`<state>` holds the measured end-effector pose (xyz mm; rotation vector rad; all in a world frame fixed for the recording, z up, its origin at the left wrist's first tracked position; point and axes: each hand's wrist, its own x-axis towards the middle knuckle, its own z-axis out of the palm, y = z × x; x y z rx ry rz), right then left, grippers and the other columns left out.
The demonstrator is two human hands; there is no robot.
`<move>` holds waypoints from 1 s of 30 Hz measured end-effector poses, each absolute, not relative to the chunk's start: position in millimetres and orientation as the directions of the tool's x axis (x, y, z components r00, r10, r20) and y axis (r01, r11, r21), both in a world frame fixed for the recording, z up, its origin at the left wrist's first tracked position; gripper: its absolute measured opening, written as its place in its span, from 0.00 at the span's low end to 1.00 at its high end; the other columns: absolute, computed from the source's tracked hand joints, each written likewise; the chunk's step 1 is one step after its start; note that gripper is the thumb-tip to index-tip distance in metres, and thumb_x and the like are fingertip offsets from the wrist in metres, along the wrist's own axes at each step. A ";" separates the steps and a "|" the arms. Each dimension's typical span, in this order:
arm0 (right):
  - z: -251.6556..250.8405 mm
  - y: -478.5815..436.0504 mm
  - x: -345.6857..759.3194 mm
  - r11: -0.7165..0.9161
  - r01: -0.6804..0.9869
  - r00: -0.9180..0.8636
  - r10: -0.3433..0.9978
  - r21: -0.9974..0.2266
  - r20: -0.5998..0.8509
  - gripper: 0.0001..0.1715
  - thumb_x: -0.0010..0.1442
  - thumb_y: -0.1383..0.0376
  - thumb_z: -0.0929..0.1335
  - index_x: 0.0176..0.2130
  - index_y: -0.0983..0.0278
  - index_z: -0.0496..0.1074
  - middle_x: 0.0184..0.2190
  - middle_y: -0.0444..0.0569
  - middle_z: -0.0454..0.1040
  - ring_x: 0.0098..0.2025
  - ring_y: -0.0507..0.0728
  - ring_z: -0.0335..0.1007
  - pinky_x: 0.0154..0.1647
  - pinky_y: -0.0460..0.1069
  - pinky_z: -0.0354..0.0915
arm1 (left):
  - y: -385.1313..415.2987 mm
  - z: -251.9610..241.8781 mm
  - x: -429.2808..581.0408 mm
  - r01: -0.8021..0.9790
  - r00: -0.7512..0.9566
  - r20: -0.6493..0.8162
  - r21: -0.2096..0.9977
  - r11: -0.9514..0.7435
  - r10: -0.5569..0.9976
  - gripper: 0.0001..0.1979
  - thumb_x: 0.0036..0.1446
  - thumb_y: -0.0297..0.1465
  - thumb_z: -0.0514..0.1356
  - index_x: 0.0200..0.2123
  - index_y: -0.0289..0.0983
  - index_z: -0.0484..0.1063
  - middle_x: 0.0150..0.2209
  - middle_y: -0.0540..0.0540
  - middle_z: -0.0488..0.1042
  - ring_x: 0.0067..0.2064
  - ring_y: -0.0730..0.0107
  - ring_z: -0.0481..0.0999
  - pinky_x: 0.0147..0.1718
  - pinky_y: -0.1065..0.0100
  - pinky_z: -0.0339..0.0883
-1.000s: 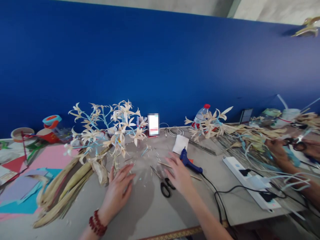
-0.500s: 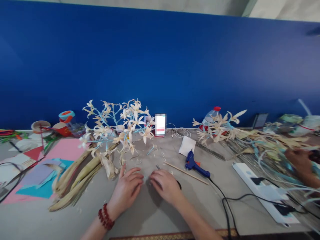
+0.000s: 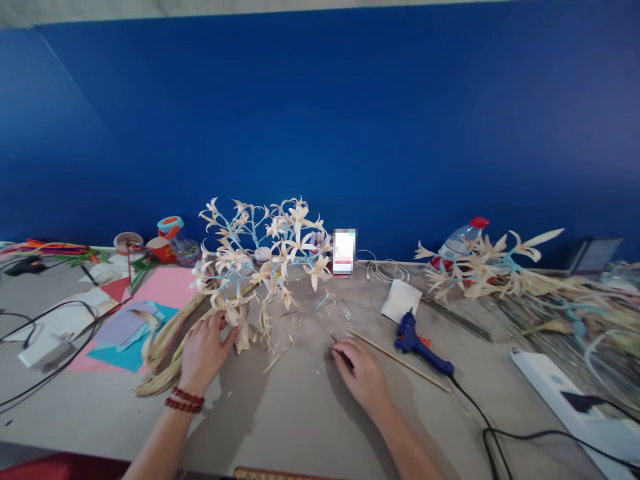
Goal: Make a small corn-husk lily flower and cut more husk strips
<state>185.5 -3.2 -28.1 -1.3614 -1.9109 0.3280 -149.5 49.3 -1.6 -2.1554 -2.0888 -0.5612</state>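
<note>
Left hand: held half open, palm down, over the husks; thumb and forefinger are parted, with a loose husk beside the thumb. Whether it is touched cannot be told. Two strands of red beads are worn at the wrist.
Right hand: lowered near the middle of the desk, fingers bent inward over the scissors. Most of the tool is covered, with a thin tip left showing; whether it is gripped cannot be told.
Husks: long, dry and straw-coloured, laid in a bundle on the left part of the desk, partly covered by the left hand.
Flowers: cream petals carried on pale blue stems, placed beyond the left hand, near the blue wall.
Stick: laid at a slant between the right hand and the glue gun.
Glue gun: blue, laid with its nozzle at the edge of a white sheet.
Phone: propped upright between the flowers and the bottle; its lit screen is blurred.
Coloured paper: pink, teal and lilac sheets, overlapped left of the husks.
Power strip: white, set at the right.
</note>
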 end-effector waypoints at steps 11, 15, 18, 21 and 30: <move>-28.3 -6.1 187.7 0.347 0.700 -0.086 0.909 -0.625 0.409 0.09 0.63 0.66 0.63 0.36 0.60 0.74 0.36 0.50 0.76 0.39 0.59 0.72 0.42 0.54 0.69 | 46.3 -20.8 -153.9 0.376 -0.326 0.129 0.926 0.003 0.936 0.28 0.46 0.42 0.65 0.49 0.38 0.63 0.29 0.50 0.73 0.27 0.65 0.73 0.24 0.68 0.65; -27.6 -4.3 187.9 0.358 0.688 -0.081 0.903 -0.631 0.423 0.10 0.64 0.64 0.63 0.36 0.60 0.74 0.35 0.52 0.76 0.39 0.60 0.72 0.42 0.54 0.68 | 10.1 -24.0 -139.8 -0.059 -0.451 -0.027 0.998 0.001 0.892 0.20 0.41 0.41 0.69 0.35 0.38 0.70 0.28 0.52 0.73 0.24 0.73 0.69 0.24 0.72 0.65; -20.8 -7.6 184.7 0.424 0.622 -0.163 0.893 -0.658 0.420 0.11 0.64 0.62 0.63 0.37 0.61 0.75 0.36 0.52 0.76 0.41 0.59 0.71 0.45 0.54 0.67 | -26.8 -28.9 -107.1 -0.051 -0.339 -0.030 0.999 0.013 0.940 0.18 0.41 0.41 0.70 0.34 0.38 0.73 0.31 0.48 0.77 0.30 0.65 0.75 0.29 0.68 0.70; -6.3 -16.8 177.8 0.493 0.407 -0.315 0.866 -0.769 0.388 0.13 0.63 0.57 0.65 0.42 0.61 0.74 0.40 0.52 0.76 0.44 0.59 0.71 0.48 0.53 0.65 | -51.0 -23.7 -68.2 0.183 0.201 0.167 0.962 -0.204 0.965 0.07 0.48 0.34 0.67 0.28 0.37 0.75 0.28 0.45 0.76 0.33 0.63 0.74 0.33 0.66 0.69; 4.1 -32.6 163.5 0.326 0.194 -0.356 0.902 -0.925 0.243 0.11 0.59 0.59 0.68 0.28 0.63 0.71 0.26 0.44 0.71 0.31 0.53 0.66 0.34 0.47 0.61 | -41.4 -11.3 -18.6 0.283 0.360 0.058 0.944 -0.168 0.931 0.09 0.53 0.33 0.63 0.39 0.39 0.76 0.38 0.44 0.78 0.41 0.61 0.74 0.43 0.66 0.66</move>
